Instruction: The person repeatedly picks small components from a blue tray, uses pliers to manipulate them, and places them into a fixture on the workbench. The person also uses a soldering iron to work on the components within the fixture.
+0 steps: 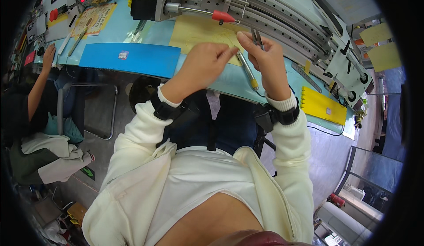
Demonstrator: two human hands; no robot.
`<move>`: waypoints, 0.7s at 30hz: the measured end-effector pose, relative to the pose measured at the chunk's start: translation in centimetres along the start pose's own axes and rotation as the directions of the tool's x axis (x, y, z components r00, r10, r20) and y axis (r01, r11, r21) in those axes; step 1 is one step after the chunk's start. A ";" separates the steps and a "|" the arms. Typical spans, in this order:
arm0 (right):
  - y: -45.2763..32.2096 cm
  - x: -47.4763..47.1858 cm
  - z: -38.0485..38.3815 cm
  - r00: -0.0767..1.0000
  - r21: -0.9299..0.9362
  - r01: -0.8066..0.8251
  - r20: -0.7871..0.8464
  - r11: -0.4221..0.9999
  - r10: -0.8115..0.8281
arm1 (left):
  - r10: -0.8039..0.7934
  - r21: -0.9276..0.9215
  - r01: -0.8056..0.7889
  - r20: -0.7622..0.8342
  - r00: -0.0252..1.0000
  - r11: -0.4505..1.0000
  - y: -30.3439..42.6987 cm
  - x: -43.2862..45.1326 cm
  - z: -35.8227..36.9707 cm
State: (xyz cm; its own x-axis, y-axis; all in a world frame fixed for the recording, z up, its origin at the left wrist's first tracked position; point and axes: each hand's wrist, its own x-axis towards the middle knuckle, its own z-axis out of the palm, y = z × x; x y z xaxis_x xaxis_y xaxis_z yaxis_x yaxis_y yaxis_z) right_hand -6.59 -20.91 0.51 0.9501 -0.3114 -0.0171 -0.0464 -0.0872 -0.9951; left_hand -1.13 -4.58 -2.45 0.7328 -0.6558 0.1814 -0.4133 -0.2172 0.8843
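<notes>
My right hand (267, 52) holds a small metal tool, tweezers or fine scissors (257, 38), with its points away from me, near a wire hook on a metal rail machine (228, 1). My left hand (207, 65) is closed, thumb and forefinger pinched together just left of it; whether something thin is between them I cannot tell. Beyond the hands a red cone-shaped tip (223, 16) sits on a metal rod of the machine. Between my hands a metal pen-like tool with a yellow band (247, 70) lies on the table. A yellow sheet (190, 30) lies behind my left hand.
A blue board (132, 59) lies along the table edge at left, a metal ruler (306, 77) and a yellow notched board (323, 105) at right. A co-worker's hand (49, 55) rests at the table's far left. A thin cable hangs off the right edge.
</notes>
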 end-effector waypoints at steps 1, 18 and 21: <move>0.2 0.8 0.5 0.999 0.069 -0.045 0.024 0.997 0.043 | 0.057 0.098 -0.063 0.068 0.996 0.993 0.1 -0.5 0.6; -3.6 6.2 -3.5 0.889 -0.860 0.338 0.158 0.383 -0.429 | -0.187 -0.818 -0.031 -0.168 0.968 0.575 -0.1 4.6 3.2; -3.8 3.8 -4.2 0.843 -0.806 0.298 -0.028 0.511 -0.537 | -0.234 -0.686 0.054 -0.172 0.957 0.725 -1.4 2.7 1.6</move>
State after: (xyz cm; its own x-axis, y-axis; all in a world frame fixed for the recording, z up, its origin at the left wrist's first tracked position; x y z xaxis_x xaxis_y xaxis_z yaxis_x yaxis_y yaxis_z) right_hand -4.06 -25.73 4.65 0.8176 -0.2424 0.5223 0.0109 -0.9004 -0.4349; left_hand 0.54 -7.20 -3.88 0.8909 -0.4524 0.0407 0.1108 0.3035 0.9464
